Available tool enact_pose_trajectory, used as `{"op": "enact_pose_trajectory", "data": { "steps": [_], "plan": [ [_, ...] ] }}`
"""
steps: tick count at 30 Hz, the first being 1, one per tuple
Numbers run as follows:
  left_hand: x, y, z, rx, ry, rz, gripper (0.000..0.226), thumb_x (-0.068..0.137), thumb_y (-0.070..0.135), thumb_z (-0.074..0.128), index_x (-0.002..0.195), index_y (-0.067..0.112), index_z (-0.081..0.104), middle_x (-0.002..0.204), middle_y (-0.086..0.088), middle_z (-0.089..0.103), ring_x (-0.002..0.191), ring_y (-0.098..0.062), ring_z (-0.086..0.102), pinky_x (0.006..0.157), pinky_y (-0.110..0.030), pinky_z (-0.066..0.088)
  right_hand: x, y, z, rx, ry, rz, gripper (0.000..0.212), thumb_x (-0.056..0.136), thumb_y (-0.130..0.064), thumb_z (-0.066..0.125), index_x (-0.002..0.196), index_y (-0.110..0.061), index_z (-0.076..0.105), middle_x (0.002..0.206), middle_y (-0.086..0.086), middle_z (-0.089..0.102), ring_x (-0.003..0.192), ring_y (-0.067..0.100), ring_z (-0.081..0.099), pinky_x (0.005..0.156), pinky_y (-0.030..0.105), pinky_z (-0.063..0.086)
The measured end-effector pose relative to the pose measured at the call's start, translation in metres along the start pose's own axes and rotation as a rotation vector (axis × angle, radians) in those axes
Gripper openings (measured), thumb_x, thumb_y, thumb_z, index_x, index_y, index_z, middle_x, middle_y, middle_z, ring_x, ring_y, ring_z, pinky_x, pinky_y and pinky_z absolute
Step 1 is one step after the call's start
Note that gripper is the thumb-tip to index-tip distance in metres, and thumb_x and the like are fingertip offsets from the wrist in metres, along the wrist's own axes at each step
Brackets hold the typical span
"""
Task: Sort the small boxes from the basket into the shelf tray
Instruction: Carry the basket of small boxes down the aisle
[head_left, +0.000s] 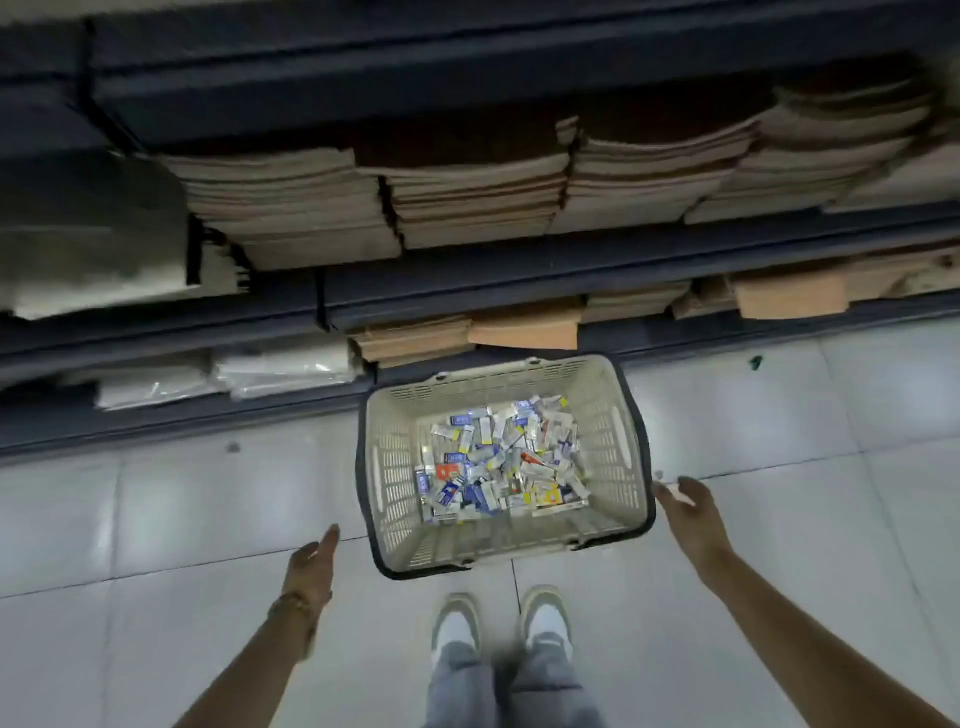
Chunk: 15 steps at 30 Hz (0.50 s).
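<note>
- The shoes (454, 621) stand on the tiled floor (182, 509) just short of the basket's near rim; a careless step forward could kick the basket and skid it across the smooth tiles.
- The left hand (311, 564) hovers to the near left of the basket, fingers straight, its grip released and holding nothing; the right hand (688, 514) hovers just beside the near right corner, fingers loosely spread, its grip also released (a fingertip may be brushing the rim, though I cannot tell); neither hand has a box.
- The basket (374, 467) sits on the floor between the two hands, slightly skewed to the shelving; its dark handle (641, 441) lies folded down round the rim; lifting by one side only would likely tip it and spill the load.
- The small boxes (501, 460) lie in a loose, jumbled heap on the basket's bottom, all of them inside; they look thin and light, so a hasty scoop would probably let some slip through the fingers; the dim light makes misreading a label a real risk.
- Beyond the basket, the lower shelf (467, 306) carries flattened cardboard (524, 330) and clear plastic bags (280, 369); a box dropped here could slide under the shelf edge and be lost.
- No shelf tray can be picked out among the shelves; higher up, the cardboard stacks (467, 202) overhang their shelf, and an arm reaching past with a handful could knock them down.
</note>
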<state>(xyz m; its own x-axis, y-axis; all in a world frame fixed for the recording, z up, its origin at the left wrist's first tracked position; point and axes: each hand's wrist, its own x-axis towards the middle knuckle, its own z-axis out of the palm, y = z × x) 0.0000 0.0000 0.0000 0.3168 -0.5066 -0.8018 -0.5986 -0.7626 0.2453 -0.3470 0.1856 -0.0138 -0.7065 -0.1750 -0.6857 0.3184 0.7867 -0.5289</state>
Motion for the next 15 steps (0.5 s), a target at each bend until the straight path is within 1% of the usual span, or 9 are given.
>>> {"op": "enact_pose_trajectory", "data": {
  "steps": [1,2,4,5,6,8,10,12,15],
  "plan": [
    [0.011,0.012,0.007,-0.072,-0.168,0.068,0.064,0.092,0.042,0.049,0.141,0.004,0.032,0.136,-0.013,0.043,0.12,-0.032,0.043,0.106,-0.042,0.031,0.02,-0.003,0.009,-0.029,0.043,-0.007,0.058,0.09,-0.022,0.062,0.139,-0.003,0.037,0.139,0.016,0.043,0.126,0.03,0.044,0.095,0.031,0.036],
    [0.041,-0.004,0.021,-0.178,-0.145,0.016,0.065,0.092,0.042,0.05,0.141,0.004,0.03,0.141,-0.015,0.04,0.125,-0.033,0.041,0.107,-0.041,0.029,0.043,-0.002,0.016,-0.047,0.048,-0.032,0.064,0.088,-0.026,0.065,0.141,-0.005,0.035,0.141,0.016,0.04,0.128,0.029,0.042,0.1,0.032,0.036],
    [0.081,0.0,0.045,-0.094,-0.017,0.125,0.067,0.091,0.043,0.052,0.142,0.006,0.028,0.145,-0.016,0.036,0.129,-0.032,0.038,0.108,-0.039,0.027,0.085,-0.001,0.034,-0.089,0.042,-0.055,0.072,0.084,-0.031,0.069,0.141,-0.007,0.033,0.14,0.015,0.04,0.127,0.029,0.043,0.105,0.036,0.037],
    [0.093,-0.002,0.056,-0.115,-0.015,0.175,0.067,0.09,0.044,0.051,0.141,0.005,0.03,0.144,-0.016,0.037,0.129,-0.033,0.038,0.108,-0.039,0.027,0.106,0.005,0.043,-0.099,0.017,-0.061,0.069,0.083,-0.033,0.069,0.139,-0.007,0.036,0.132,0.015,0.046,0.12,0.029,0.049,0.102,0.037,0.04],
    [0.101,-0.006,0.065,-0.109,-0.052,0.182,0.068,0.091,0.048,0.048,0.139,0.003,0.033,0.142,-0.018,0.041,0.126,-0.035,0.041,0.108,-0.04,0.03,0.121,0.01,0.052,-0.111,-0.018,-0.077,0.061,0.084,-0.034,0.069,0.131,-0.005,0.042,0.117,0.014,0.053,0.106,0.028,0.055,0.094,0.037,0.044],
    [0.12,-0.002,0.079,-0.12,-0.103,0.168,0.067,0.092,0.054,0.04,0.133,0.002,0.043,0.13,-0.018,0.053,0.113,-0.034,0.053,0.101,-0.042,0.04,0.142,0.014,0.065,-0.081,-0.061,-0.113,0.041,0.086,-0.037,0.065,0.108,-0.005,0.053,0.087,0.007,0.057,0.078,0.021,0.055,0.074,0.033,0.044],
    [0.132,0.003,0.088,-0.256,-0.12,0.114,0.063,0.094,0.053,0.036,0.126,0.001,0.05,0.116,-0.016,0.06,0.088,-0.024,0.063,0.083,-0.033,0.051,0.154,0.018,0.073,0.092,-0.067,-0.088,0.034,0.088,-0.039,0.062,0.099,-0.007,0.06,0.078,0.004,0.061,0.064,0.015,0.056,0.057,0.024,0.046],
    [0.136,0.002,0.093,-0.266,-0.095,0.101,0.063,0.095,0.055,0.029,0.117,0.004,0.058,0.106,-0.014,0.063,0.071,-0.017,0.064,0.07,-0.027,0.054,0.154,0.025,0.071,0.235,-0.052,-0.065,0.036,0.089,-0.039,0.06,0.093,-0.003,0.064,0.068,0.004,0.06,0.053,0.011,0.052,0.045,0.014,0.043],
    [0.126,-0.003,0.088,-0.129,-0.053,0.118,0.072,0.091,0.065,0.02,0.111,0.01,0.063,0.1,-0.014,0.064,0.086,-0.027,0.061,0.081,-0.031,0.045,0.134,0.043,0.052,0.23,-0.074,-0.039,0.044,0.093,-0.043,0.053,0.091,-0.001,0.065,0.055,0.002,0.054,0.043,0.006,0.048,0.042,0.01,0.04]
  ]
}}
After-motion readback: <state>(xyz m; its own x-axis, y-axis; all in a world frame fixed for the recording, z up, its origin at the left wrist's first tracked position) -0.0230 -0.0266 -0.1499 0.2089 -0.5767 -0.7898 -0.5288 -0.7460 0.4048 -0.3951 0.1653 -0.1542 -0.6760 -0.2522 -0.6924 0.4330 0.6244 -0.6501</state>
